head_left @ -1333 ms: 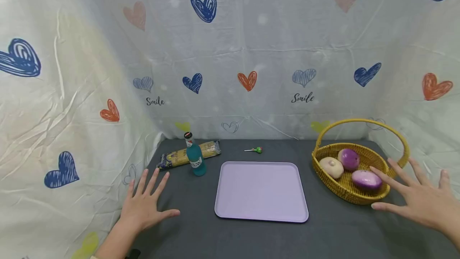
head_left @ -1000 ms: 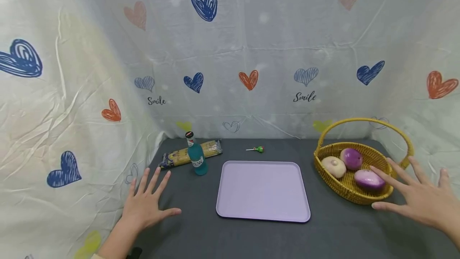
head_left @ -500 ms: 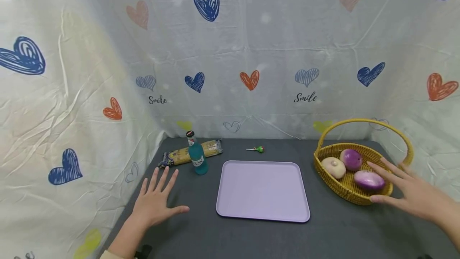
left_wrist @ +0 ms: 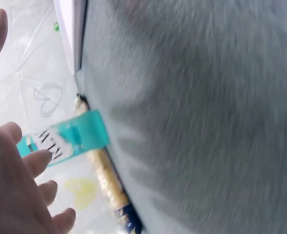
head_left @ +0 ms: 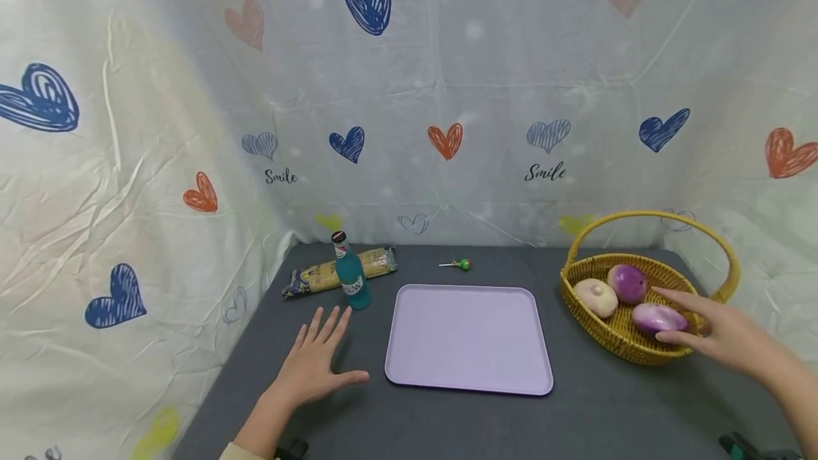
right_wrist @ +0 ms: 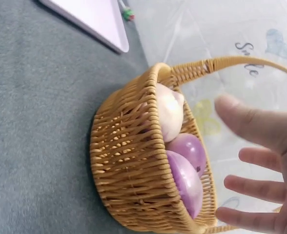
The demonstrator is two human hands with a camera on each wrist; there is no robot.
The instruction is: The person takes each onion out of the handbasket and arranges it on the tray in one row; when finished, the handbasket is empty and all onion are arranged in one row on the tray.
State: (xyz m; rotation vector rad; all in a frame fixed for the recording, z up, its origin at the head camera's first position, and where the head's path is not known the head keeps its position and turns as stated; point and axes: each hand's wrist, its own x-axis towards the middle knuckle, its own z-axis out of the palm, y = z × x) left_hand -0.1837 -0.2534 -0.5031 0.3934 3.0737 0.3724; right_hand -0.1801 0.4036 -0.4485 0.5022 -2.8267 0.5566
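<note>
My right hand (head_left: 735,336) is held over the right rim of a yellow wicker basket (head_left: 613,343). Its fingers are extended and apart from the contents in the right wrist view. Nearest to it lies a glossy purple onion (head_left: 658,319); behind that sits a second, rounder purple onion (head_left: 628,283). A cream-coloured bulb (head_left: 596,297) rests at the basket's left. Over the dark table, my left hand (head_left: 313,368) is spread with nothing in it. It hovers in front of a teal bottle (head_left: 353,279), which stands upright, and left of a lilac tray (head_left: 469,339).
A long yellow packet with dark ends (head_left: 319,279) lies behind the bottle. Beyond the tray is a small lollipop (head_left: 463,264) with a green wrapper. The basket's tall handle (head_left: 722,247) arches over it. A heart-printed cloth (head_left: 479,98) hangs behind and at the sides.
My left hand has moved right, toward the tray. The right hand has shifted slightly, with its fingers drawn closer together over the front purple onion. The objects stay in place.
</note>
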